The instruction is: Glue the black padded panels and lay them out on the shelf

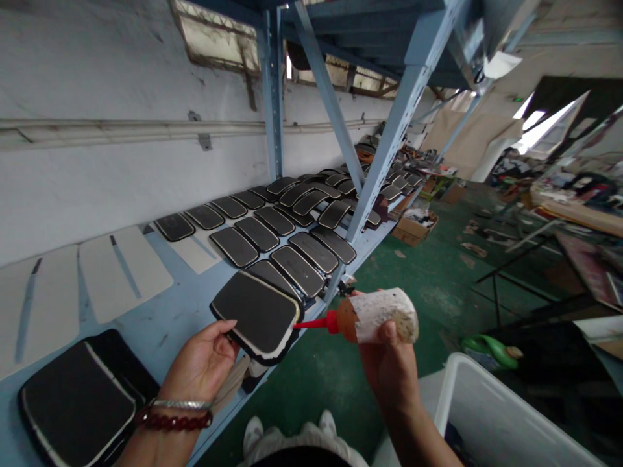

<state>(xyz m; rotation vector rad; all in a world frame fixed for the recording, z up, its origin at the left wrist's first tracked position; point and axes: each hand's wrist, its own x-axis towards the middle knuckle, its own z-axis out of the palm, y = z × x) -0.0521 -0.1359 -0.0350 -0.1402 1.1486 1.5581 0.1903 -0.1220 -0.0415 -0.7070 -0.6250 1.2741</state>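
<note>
My left hand (207, 360) pinches the near left edge of a dark, rounded flap-shaped panel (257, 311) and holds it tilted above the shelf's edge. A pale band runs along the panel's border. My right hand (389, 363) is wrapped round a glue bottle (384, 316) lying sideways, with a white label, amber contents and a red cap. Its long red nozzle (314, 323) points left, and the tip is at the panel's right border. Whether glue is flowing cannot be made out. Left of my left wrist, similar dark panels (73, 402) lie stacked.
Many dark panels (296, 263) lie in rows on the blue shelf (187, 295), beside white sheets (126, 272). A blue upright post (384, 143) stands at the shelf's front edge. A white bin (516, 402), a green jug (491, 350) and a cardboard box (413, 227) stand to the right.
</note>
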